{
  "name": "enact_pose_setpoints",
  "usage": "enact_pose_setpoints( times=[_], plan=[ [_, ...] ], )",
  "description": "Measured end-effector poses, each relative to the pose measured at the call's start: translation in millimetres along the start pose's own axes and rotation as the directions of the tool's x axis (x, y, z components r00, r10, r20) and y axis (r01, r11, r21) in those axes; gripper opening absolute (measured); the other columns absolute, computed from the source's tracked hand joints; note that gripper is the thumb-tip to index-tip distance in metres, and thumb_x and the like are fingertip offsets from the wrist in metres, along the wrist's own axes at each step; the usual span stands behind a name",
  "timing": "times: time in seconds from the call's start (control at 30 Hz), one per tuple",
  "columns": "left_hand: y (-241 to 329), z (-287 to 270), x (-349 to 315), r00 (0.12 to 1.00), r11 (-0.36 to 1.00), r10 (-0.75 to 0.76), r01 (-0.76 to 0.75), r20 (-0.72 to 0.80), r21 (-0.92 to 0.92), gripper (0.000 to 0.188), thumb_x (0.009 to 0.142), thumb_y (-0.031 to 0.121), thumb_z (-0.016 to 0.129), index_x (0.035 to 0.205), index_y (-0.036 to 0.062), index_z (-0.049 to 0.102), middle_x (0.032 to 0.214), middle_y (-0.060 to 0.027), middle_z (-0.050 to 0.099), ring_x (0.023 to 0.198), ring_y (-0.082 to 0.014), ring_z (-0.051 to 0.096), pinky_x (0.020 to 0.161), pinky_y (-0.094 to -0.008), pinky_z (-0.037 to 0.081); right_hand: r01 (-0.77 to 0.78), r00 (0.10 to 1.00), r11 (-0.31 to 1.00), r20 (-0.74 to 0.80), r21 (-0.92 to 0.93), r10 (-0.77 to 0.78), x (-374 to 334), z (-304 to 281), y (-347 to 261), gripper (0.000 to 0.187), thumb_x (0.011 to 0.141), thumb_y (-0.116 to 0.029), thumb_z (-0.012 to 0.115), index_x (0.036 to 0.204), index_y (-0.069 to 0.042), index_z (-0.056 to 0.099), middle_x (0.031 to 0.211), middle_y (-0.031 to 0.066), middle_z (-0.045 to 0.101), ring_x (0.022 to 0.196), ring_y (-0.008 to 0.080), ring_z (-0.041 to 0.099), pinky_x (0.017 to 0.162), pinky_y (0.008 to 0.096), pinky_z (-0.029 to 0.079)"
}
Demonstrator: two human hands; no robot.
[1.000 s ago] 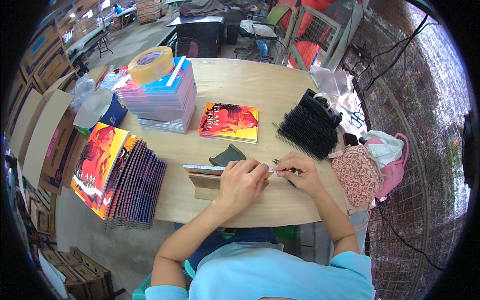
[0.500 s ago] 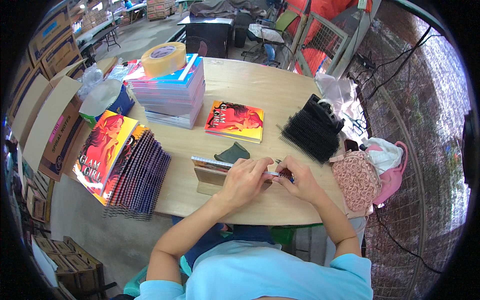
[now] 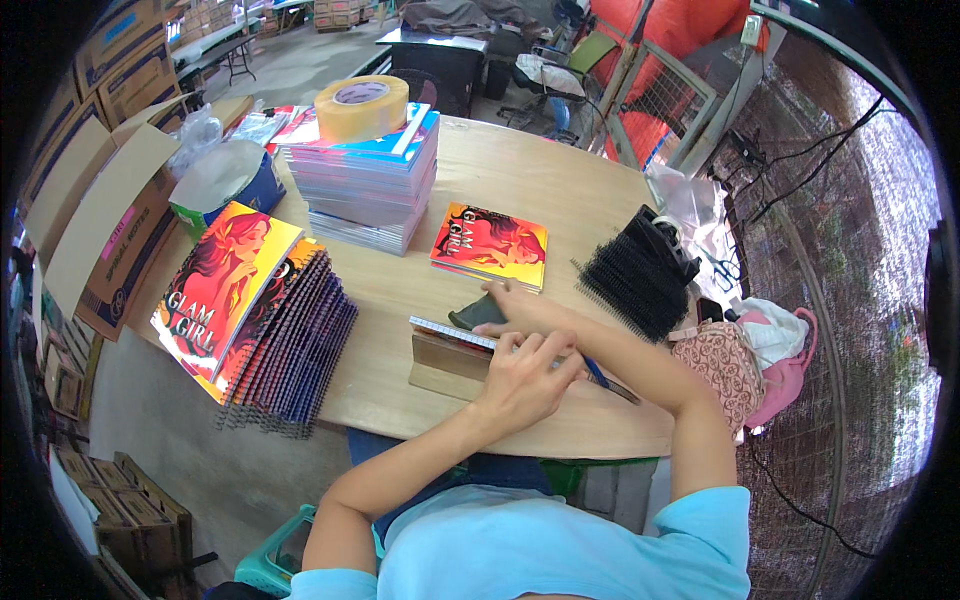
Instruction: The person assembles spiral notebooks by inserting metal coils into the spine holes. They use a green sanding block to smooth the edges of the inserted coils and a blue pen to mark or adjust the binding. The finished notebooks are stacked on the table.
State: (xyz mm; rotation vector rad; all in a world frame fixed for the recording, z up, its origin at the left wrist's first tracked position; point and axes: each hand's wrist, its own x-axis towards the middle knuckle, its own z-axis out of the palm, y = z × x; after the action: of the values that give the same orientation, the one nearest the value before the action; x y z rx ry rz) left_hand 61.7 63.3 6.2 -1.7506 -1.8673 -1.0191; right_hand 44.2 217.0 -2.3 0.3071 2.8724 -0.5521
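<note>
Two hands busy: the left hand point(image 3: 525, 375) is pinching the notebook point(image 3: 452, 333), which stands on edge by the wooden stand point(image 3: 440, 365) on the tabletop point(image 3: 490, 170). The right hand point(image 3: 502, 308) is at the dark green piece point(image 3: 464, 316); can't tell if it's gripping. My worry: that right forearm is so close it could bump the left hand, and a loosened pinch might let the notebook slip. Compared with a second ago, the right hand's left the notebook's right end and reached across.
</note>
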Motion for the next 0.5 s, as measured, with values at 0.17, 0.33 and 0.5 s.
enact_pose_setpoints(
  times=[0.17, 0.33, 0.5],
  plan=[
    [-4, -20, 9, 0.984, 0.994, -0.104, 0.100, -0.146, -0.034, 0.034, 0.076, 0.034, 0.072, 0.105, 0.0169, 0.065, 0.106, -0.0018, 0.060, 0.094, -0.0186, 0.058, 0.086, -0.0421, 0.036, 0.305, 0.952, 0.952, -0.007, -0.037, -0.305, 2, -4, 41, 0.057, 0.079, -0.042, 0.071, 0.122, -0.004, 0.063, 0.109, 0.0225, 0.063, 0.109, 0.0381, 0.058, 0.092, 0.0426, 0.047],
    [-23, -36, -8, 0.984, 0.983, -0.174, 0.171, -0.039, -0.064, 0.021, 0.077, 0.029, 0.072, 0.092, 0.0165, 0.065, 0.092, 0.0004, 0.060, 0.088, -0.0198, 0.058, 0.086, -0.0412, 0.036, 0.288, 0.910, 0.629, -0.001, 0.722, -0.416, -95, -68, 64, 0.053, 0.078, -0.044, 0.067, 0.111, -0.001, 0.070, 0.111, 0.0167, 0.065, 0.103, 0.0266, 0.060, 0.090, 0.0351, 0.046],
    [-24, -32, -4, 0.985, 0.986, -0.160, 0.158, -0.062, -0.047, 0.018, 0.078, 0.027, 0.072, 0.089, 0.0167, 0.063, 0.088, 0.0000, 0.058, 0.084, -0.0200, 0.058, 0.083, -0.0402, 0.036, 0.382, 0.863, 0.320, -0.210, 0.867, -0.460, -111, -77, 61, 0.052, 0.083, -0.043, 0.063, 0.110, 0.000, 0.070, 0.111, 0.0168, 0.065, 0.101, 0.0252, 0.060, 0.089, 0.0347, 0.045]
  ],
)
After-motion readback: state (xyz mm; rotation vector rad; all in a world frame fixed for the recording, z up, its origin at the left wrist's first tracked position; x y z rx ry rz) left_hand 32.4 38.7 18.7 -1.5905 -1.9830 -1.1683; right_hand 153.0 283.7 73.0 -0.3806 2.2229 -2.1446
